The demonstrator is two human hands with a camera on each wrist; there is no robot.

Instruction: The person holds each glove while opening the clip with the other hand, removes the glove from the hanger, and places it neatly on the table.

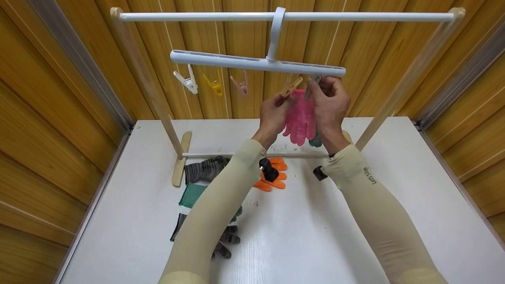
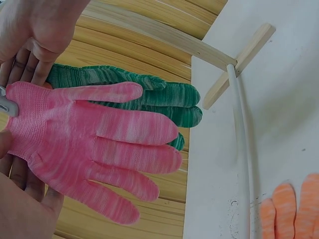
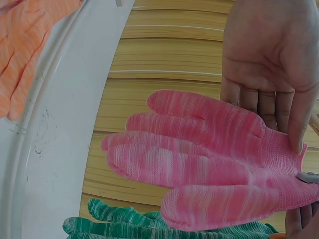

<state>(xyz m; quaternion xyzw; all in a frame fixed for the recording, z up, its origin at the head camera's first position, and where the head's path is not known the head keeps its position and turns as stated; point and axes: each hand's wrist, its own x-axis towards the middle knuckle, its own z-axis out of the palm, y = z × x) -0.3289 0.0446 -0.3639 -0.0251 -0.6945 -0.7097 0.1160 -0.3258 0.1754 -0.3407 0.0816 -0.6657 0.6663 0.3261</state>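
Observation:
A pink knit glove [image 1: 300, 118] hangs fingers down below the right part of a pale hanger [image 1: 236, 62]. My left hand [image 1: 272, 116] pinches its cuff at the left edge, thumb in front in the right wrist view. My right hand [image 1: 331, 102] grips a grey clip [image 1: 313, 87] at the cuff's right side; the left wrist view shows the clip's end [image 2: 7, 103] over the cuff. Behind the right hand hangs a green glove [image 2: 184, 97], its cuff hidden. A tan clip [image 1: 294, 85] sits just above my left fingers.
White [image 1: 187, 82], yellow [image 1: 215, 85] and pale pink [image 1: 240, 85] clips hang along the hanger's left. The hanger hooks over a white rod [image 1: 197, 16] on a wooden stand [image 1: 148, 83]. On the table lie an orange glove [image 1: 278, 175], a green glove [image 1: 192, 195] and dark striped gloves [image 1: 201, 169].

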